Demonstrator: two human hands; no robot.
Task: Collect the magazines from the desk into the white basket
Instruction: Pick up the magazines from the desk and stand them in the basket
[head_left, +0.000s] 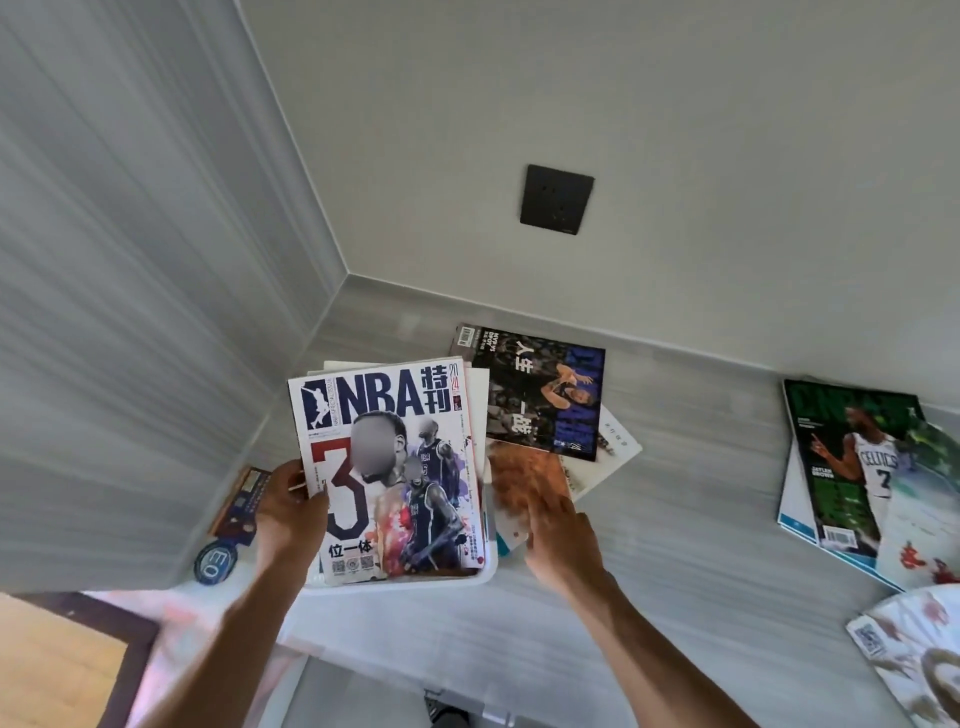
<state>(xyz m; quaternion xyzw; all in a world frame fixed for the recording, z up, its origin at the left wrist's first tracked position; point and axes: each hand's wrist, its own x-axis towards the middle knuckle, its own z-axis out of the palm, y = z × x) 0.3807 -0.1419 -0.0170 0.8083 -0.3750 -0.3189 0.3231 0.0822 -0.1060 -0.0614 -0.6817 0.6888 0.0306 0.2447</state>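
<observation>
Left hand (289, 512) grips the NBA magazine (387, 467) by its left edge, thumb on the cover and fingers curled behind it. That magazine sits on top of a stack inside the white basket (400, 581), whose pale front rim shows just below the cover. More page edges peek out behind the magazine's top.

Right hand (558, 540) hovers just right of the basket, fingers stretched forward and loosely spread, holding nothing. Its fingertips (535, 501) reach over an orange magazine (524, 475) lying flat on the desk (675, 545); blur keeps me from telling whether they touch it. Overlapping the orange one's far edge is a dark magazine (545, 397) with a player in blue, and a white booklet (610, 452) pokes out from beneath them on the right.

Well apart, at the desk's right end, a green Celtics magazine (862, 467) rests on a loose pile, with another pale printed cover (914, 660) at the near right corner. Left of the basket, beside the wall, lie a small dark card (244, 501) and a round blue badge (215, 561). A black socket (557, 199) sits on the back wall.
</observation>
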